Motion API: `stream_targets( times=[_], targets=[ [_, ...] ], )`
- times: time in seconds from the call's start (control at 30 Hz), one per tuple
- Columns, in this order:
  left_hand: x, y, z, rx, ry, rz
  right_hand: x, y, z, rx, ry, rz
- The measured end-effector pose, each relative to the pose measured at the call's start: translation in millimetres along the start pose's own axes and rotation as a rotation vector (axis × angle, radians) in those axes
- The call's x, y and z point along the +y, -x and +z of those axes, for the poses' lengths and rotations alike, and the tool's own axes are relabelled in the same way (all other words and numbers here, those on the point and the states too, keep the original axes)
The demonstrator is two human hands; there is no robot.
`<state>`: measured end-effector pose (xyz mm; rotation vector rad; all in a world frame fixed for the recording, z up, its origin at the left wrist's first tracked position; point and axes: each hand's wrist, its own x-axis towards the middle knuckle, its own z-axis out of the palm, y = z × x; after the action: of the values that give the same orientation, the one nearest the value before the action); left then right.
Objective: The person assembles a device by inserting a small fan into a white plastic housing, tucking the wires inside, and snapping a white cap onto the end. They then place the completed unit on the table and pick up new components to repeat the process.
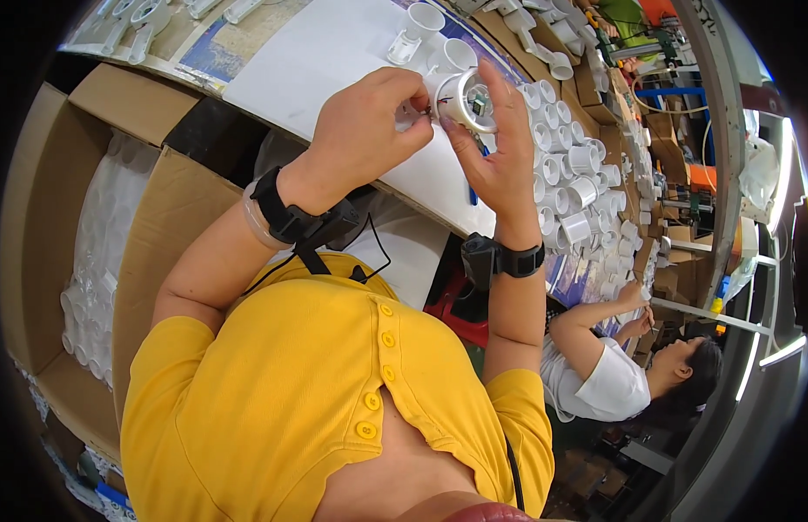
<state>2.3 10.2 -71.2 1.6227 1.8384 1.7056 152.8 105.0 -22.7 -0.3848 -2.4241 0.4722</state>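
Note:
In front of me my right hand (506, 165) grips a white round plastic housing (448, 111), thumb and fingers around its side. Inside its open rim a small green circuit board (479, 105) shows. My left hand (360, 130) is closed in a pinch at the housing's left side, by a tiny dark and reddish bit that may be wire. What sits between those fingertips is too small to name. Just beyond my hands, two similar white housings (419, 23) stand on a white sheet (304, 65) covering the table edge.
Many white cup-shaped parts (583, 158) crowd the bench to the right. A cardboard box (30, 217) at the left holds bagged white parts (108, 252). More white pieces (148, 17) lie far left. A co-worker in a white shirt (608, 383) works at the right.

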Motion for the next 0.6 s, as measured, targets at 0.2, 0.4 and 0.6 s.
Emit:
stream_targets(
  times=[0.2, 0.4, 0.6],
  targets=[
    [-18.3, 14.9, -2.3, -0.049, -0.096, 0.016, 2.7, 14.8, 21.0, -0.021, -0.030, 0.092],
    [-39.9, 33.5, 0.1, -0.259, -0.146, -0.007, 16.4, 28.0, 36.0, -0.155, -0.099, 0.160],
    [-52.0, 31.6, -0.5, -0.254, -0.025, 0.026, 15.9, 11.3, 18.5, -0.331, -0.102, 0.119]
  ],
)
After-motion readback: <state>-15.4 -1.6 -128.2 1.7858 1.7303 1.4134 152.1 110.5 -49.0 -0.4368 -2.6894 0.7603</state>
